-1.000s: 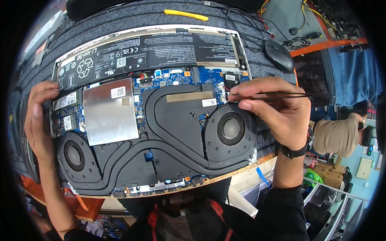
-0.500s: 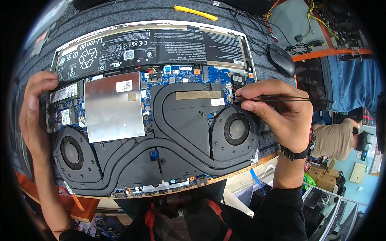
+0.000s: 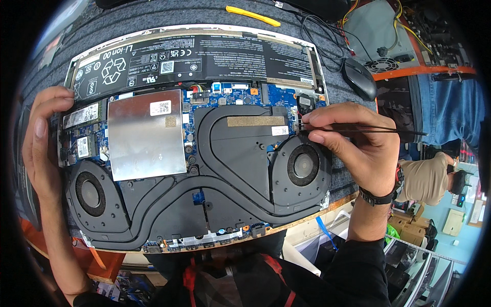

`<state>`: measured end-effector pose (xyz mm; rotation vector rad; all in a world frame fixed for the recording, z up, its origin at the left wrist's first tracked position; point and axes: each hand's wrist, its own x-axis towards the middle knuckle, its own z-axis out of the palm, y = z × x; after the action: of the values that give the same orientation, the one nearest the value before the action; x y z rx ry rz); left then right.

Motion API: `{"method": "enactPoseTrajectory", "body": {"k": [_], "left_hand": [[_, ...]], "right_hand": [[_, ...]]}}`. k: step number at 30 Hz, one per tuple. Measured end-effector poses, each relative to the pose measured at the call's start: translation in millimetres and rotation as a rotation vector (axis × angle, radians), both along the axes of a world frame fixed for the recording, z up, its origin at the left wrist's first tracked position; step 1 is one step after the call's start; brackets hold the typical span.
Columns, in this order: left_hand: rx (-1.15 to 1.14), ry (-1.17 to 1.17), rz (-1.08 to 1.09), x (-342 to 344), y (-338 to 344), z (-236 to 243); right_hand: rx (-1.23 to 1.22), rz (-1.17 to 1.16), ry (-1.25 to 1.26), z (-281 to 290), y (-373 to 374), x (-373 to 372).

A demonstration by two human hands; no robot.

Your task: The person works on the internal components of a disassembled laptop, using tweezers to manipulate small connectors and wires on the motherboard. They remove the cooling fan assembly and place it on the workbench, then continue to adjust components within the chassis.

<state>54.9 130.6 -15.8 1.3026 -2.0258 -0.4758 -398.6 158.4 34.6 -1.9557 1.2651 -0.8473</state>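
Note:
An open-backed laptop (image 3: 225,158) lies before me, with a long black battery (image 3: 230,56), blue circuit board (image 3: 232,97), silver shield plate (image 3: 143,138) and fans at left (image 3: 89,193) and right (image 3: 303,166). My left hand (image 3: 47,138) grips the laptop's left edge with curled fingers. My right hand (image 3: 358,143) pinches thin dark tweezers (image 3: 388,130), whose tips reach small connectors (image 3: 296,117) above the right fan, beside a small black module (image 3: 306,102). Whether the tips hold anything is too small to tell.
A grey ribbed mat (image 3: 348,107) bears a black mouse (image 3: 359,79), cables (image 3: 327,30) and a yellow pry tool (image 3: 253,16). An orange-edged shelf with computer parts (image 3: 424,30) is at upper right. A person (image 3: 424,179) in khaki is at the right; boxes (image 3: 411,230) lie nearby.
The whole scene has shifted slightly right and mostly upward in the picture. My hands keep their grip, and the tweezer tips remain at the connectors by the right fan.

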Motion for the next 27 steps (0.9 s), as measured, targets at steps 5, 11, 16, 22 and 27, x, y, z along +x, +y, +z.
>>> {"method": "enactPoseTrajectory", "body": {"k": [5, 11, 16, 22, 27], "left_hand": [[-0.001, -0.008, -0.005, 0.4, -0.6, 0.9], [0.008, 0.014, 0.002, -2.6, 0.3, 1.5], [0.011, 0.01, 0.001, -0.4, 0.2, 1.4], [0.022, 0.012, 0.012, -0.9, 1.1, -0.4], [0.021, 0.006, 0.002, 3.1, 0.2, 0.3]], "right_hand": [[-0.006, -0.004, 0.016, 0.6, -0.1, 0.6], [-0.014, 0.013, 0.022, 1.0, -1.8, 1.2], [-0.046, 0.043, 0.062, 2.1, -3.3, 1.4], [-0.04, 0.05, 0.081, 4.4, -3.3, 2.1], [-0.038, 0.057, 0.085, 4.5, -4.0, 2.0]]}}
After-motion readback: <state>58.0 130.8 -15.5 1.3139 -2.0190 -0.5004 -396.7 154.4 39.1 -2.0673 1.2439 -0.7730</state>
